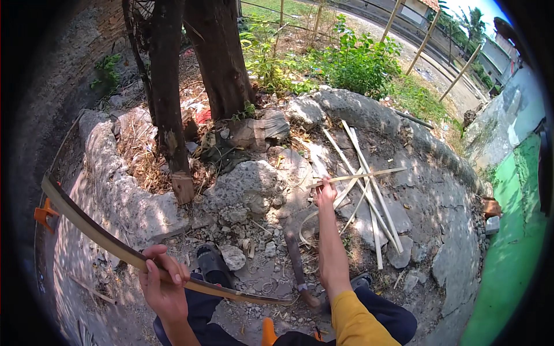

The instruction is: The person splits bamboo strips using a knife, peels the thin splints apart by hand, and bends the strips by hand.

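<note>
My left hand [164,285] is closed around a long split bamboo slat [109,245], which slants from the far left down across my legs. The slat has a pale face and a dark edge. Farther forward, my right arm reaches out, and my right hand [326,193] grips a thin pale bamboo strip [375,173] near its left end. That strip lies across several loose bamboo strips [375,196] crossed on the ground. Between my feet lies a machete [295,259] with a dark blade, its wooden handle [311,299] toward me.
A low broken concrete rim [138,205] curves around two tree trunks [167,86] and dry litter. Loose stones [232,257] and curled shavings are scattered near my sandals [212,262]. A green wall [508,230] stands at right. An orange plastic object [46,215] is at far left.
</note>
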Available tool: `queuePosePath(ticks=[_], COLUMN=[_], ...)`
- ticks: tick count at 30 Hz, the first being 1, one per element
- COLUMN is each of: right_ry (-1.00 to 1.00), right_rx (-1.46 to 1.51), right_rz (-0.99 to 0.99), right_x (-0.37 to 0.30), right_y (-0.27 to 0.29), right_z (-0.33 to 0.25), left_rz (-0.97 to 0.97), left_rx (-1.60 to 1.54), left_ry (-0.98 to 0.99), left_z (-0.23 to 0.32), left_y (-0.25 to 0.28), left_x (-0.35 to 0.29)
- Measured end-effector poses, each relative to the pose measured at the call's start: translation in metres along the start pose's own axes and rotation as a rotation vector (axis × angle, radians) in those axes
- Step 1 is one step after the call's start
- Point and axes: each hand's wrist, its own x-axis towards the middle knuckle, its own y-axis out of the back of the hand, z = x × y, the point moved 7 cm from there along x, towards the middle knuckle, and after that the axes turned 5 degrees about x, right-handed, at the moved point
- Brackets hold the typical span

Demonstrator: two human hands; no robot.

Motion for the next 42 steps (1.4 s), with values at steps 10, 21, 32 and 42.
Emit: queuePosePath(ticks=[10,21,32,42], right_ry=[0.328,0.26,0.277,0.281], right_rx=[-0.525,-0.684,-0.877,-0.873], right_rz=[-0.43,-0.739,-0.864,-0.919], right_x=[-0.309,-0.548,-0.633,-0.641], right_y=[-0.033,-0.03,0.025,0.042], right_z=[-0.133,-0.262,-0.329,-0.326], left_rz=[-0.126,0.106,0.248,0.174], left_rx=[-0.104,0.135,0.251,0.342], left_ry=[0.116,-0.132,-0.122,-0.132], left_z=[0.006,0.003,-0.057,-0.089], left_y=[-0.035,-0.03,0.065,0.069], left_x=[-0.02,-0.007,0.058,0.084])
